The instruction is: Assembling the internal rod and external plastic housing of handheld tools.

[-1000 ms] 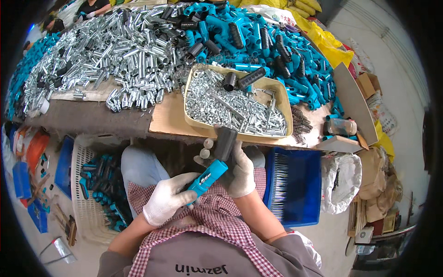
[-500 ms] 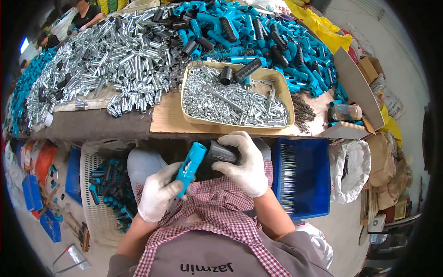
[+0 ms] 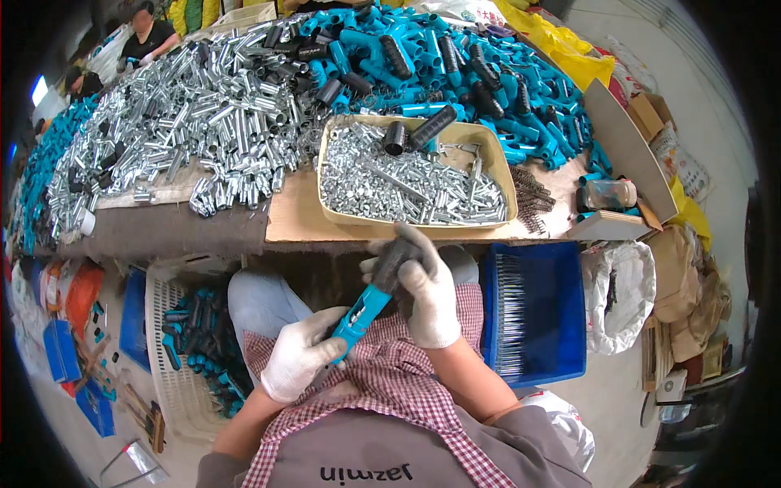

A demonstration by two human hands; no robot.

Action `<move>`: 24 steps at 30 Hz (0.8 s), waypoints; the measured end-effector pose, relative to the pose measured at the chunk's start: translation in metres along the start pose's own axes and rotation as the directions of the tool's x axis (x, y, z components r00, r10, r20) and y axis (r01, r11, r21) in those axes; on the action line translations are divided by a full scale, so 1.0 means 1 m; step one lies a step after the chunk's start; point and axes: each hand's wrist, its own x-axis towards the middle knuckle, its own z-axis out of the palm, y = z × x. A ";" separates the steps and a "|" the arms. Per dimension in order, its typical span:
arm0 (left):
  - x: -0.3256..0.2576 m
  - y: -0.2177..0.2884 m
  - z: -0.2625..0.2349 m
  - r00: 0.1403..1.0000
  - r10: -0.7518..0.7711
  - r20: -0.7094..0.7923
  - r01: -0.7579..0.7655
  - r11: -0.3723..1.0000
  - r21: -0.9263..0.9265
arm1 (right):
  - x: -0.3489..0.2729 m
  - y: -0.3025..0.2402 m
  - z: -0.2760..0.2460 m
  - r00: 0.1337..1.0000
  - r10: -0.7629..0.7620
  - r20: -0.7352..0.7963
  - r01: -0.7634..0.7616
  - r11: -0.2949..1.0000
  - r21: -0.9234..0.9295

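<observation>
My left hand (image 3: 298, 358), in a white glove, grips the lower end of a teal plastic handle (image 3: 363, 317) with a slot in its side. The handle slants up and to the right above my lap. At its upper end sits a black ribbed sleeve (image 3: 394, 262), lined up with it. My gloved right hand (image 3: 433, 302) is closed round this sleeve, fingers behind and thumb in front. The join shows no gap, but how far the sleeve reaches over the handle I cannot tell.
On the workbench ahead stands a cream tray (image 3: 329, 213) of small metal parts, backed by heaps of silver tubes (image 3: 236, 122) and teal handles (image 3: 521, 89). A white basket (image 3: 175, 382) and a blue bin (image 3: 561, 325) flank my legs. Another person (image 3: 150, 37) sits far left.
My right hand has brought the black sleeve, which was apart beside the handle, onto the handle's upper end. My left hand has shifted right and down, tilting the handle further right.
</observation>
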 end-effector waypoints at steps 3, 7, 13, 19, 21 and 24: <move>-0.001 0.003 0.000 0.998 0.039 -0.045 -0.040 0.998 -0.041 | 0.012 -0.011 -0.021 0.987 -0.156 -0.047 0.139 0.955 -0.261; 0.006 0.010 0.001 0.991 0.106 -0.087 -0.116 0.987 -0.111 | 0.011 -0.041 -0.026 0.964 -0.027 0.264 0.219 0.640 -0.736; 0.011 0.010 0.005 1.000 -0.019 0.017 0.018 0.999 0.037 | 0.012 -0.044 -0.017 0.998 -0.052 0.040 0.065 0.676 -0.734; 0.015 0.011 0.009 0.991 -0.046 0.123 0.072 0.975 -0.210 | 0.013 -0.032 -0.021 0.883 -0.042 0.467 0.413 0.543 -0.731; 0.017 0.013 0.015 0.995 -0.036 0.091 0.057 0.970 -0.236 | 0.008 -0.023 -0.014 0.886 -0.069 0.458 0.421 0.534 -0.733; 0.026 0.002 0.014 0.996 0.088 0.011 -0.088 0.995 -0.048 | 0.000 -0.016 -0.012 0.881 -0.119 0.457 0.453 0.486 -0.747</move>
